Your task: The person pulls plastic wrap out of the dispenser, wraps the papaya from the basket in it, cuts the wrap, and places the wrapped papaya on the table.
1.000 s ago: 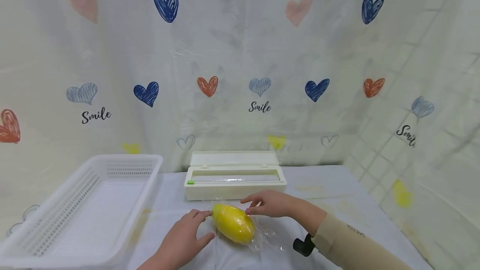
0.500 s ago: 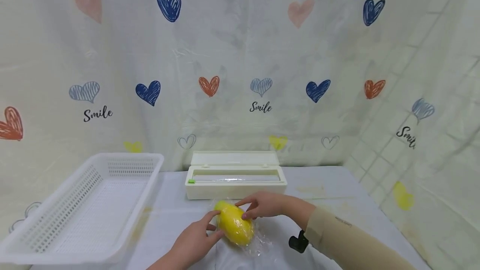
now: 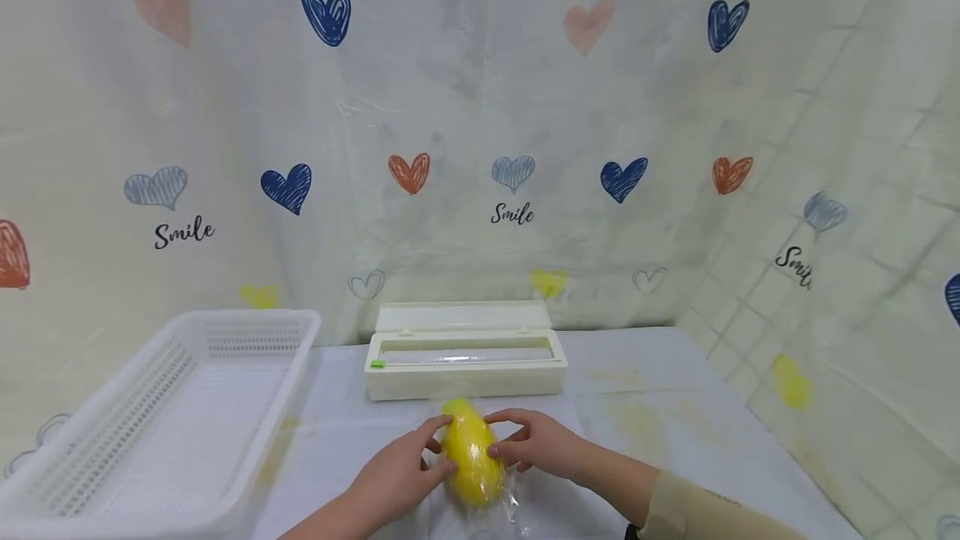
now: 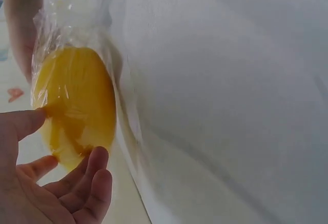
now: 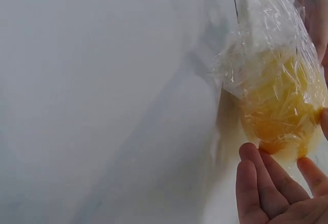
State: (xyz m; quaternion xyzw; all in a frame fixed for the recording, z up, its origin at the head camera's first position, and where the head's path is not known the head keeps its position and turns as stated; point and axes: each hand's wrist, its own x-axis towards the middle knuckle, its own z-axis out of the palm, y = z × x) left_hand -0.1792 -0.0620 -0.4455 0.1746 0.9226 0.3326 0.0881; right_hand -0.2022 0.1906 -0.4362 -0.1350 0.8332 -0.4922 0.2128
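A smooth yellow oblong fruit (image 3: 472,461) in clear plastic film sits between both hands at the front middle of the table, its narrow end pointing away from me. On its left side my left hand (image 3: 397,473) holds it with thumb and fingertips. The right hand (image 3: 546,445) grips the opposite side the same way. In the left wrist view the film lies fairly tight over the fruit (image 4: 77,88), with thumb and fingers around one end. Loose, crinkled film (image 5: 271,19) trails off the fruit's other end in the right wrist view.
Just behind the fruit stands a white cling film dispenser (image 3: 465,382), its lid up, a roll inside and a green slider at its left. A white perforated basket (image 3: 288,407) fills the left side. A heart-printed curtain (image 3: 442,257) hangs behind.
The fruit has turned from a slant to nearly lengthwise. The left thumb, first apart from it, now touches its side. My right hand has shifted along to the fruit's right side.
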